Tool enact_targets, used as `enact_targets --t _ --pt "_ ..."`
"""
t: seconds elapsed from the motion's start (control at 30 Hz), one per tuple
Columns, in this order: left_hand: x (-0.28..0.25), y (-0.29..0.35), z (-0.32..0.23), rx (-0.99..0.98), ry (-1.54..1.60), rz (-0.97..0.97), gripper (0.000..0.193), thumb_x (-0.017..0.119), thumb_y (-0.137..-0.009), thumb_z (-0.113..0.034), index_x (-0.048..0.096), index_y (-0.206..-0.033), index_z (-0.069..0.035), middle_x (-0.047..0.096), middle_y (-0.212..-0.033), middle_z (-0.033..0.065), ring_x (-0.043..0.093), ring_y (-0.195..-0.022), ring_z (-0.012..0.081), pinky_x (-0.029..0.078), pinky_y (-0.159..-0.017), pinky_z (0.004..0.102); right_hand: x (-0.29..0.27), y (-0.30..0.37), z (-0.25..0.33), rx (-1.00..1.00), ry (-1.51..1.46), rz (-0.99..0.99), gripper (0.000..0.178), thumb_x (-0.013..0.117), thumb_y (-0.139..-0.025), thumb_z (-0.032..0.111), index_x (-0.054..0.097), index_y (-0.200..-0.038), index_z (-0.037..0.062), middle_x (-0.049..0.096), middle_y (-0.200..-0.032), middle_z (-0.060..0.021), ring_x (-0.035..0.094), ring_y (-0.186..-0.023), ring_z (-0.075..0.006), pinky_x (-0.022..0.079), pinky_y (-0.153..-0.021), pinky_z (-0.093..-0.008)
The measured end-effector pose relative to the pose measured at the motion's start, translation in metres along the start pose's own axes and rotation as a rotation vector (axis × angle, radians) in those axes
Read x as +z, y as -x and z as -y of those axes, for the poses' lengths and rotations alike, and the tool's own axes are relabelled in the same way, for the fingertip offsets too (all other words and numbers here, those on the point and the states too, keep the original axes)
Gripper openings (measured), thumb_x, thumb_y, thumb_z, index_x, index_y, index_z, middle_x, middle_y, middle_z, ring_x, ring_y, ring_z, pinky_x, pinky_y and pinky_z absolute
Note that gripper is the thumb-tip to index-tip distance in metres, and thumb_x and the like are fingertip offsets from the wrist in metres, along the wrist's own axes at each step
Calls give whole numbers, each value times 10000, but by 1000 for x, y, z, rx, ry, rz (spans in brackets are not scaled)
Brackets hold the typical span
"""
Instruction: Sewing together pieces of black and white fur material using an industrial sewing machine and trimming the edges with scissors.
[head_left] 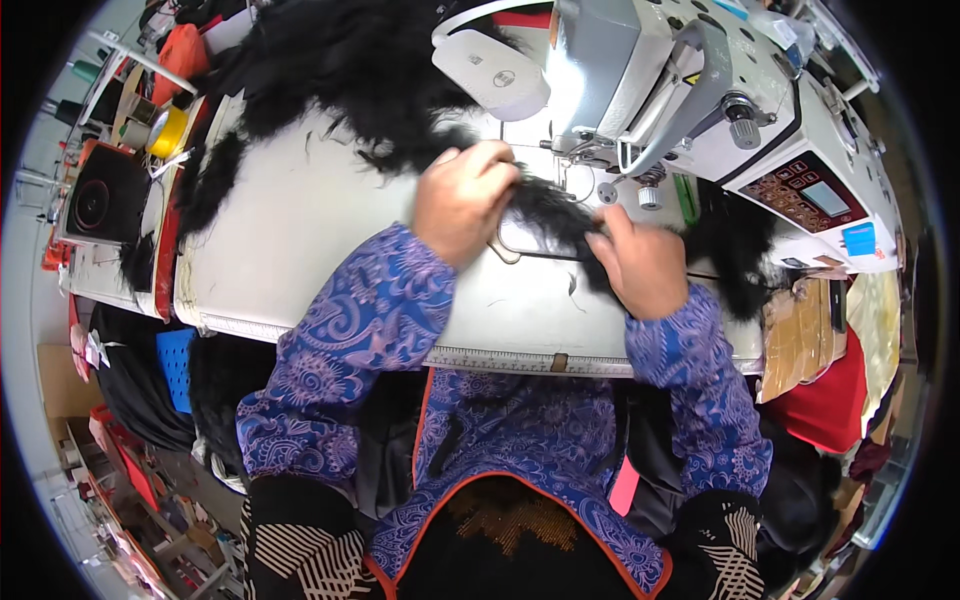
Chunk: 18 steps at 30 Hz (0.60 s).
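Note:
A long strip of black fluffy fur trim stretches between my two hands, just in front of the sewing machine's needle area. My left hand is closed on the strip, and the fur spreads away behind it. My right hand grips it further right, thumb on top, with more fur trailing to the right. The white sewing machine stands over the table at the back right, its lamp lit beside the needle. Fur hides the edges of the strip and what lies beneath it.
A big heap of black fur covers the back left of the white tabletop. A measuring tape runs along the front edge. At left are a black speaker and a yellow tape roll; at right, a brown packet.

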<state>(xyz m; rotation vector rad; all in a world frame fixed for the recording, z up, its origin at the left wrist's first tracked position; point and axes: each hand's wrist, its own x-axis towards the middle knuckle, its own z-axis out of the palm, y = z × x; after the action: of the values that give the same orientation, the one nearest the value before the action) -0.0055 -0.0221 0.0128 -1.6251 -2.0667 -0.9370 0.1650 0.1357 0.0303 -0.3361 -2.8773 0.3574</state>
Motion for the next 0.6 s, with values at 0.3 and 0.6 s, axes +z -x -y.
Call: enact_targets --t 0.3,0.6 --pt "-29 47 43 -599 455 -428 50 652 -846 -62 621 -880 -43 642 -808 -5 585 -766 71 477 -720 237 3 41 25 -206 -139 -76 302 661 -702 91 589 -992 48 568 -938 -114 573 -887 -295 490 -710 -374" --pt "-264 -16 228 -489 -187 -734 515 707 -783 -141 537 -1236 36 595 -1212 123 580 -1063 185 458 -924 296 -20 60 -34 -170 -31 -306 239 665 -760 133 633 -981 47 604 -932 -128 576 -854 -308 478 -753 -404"
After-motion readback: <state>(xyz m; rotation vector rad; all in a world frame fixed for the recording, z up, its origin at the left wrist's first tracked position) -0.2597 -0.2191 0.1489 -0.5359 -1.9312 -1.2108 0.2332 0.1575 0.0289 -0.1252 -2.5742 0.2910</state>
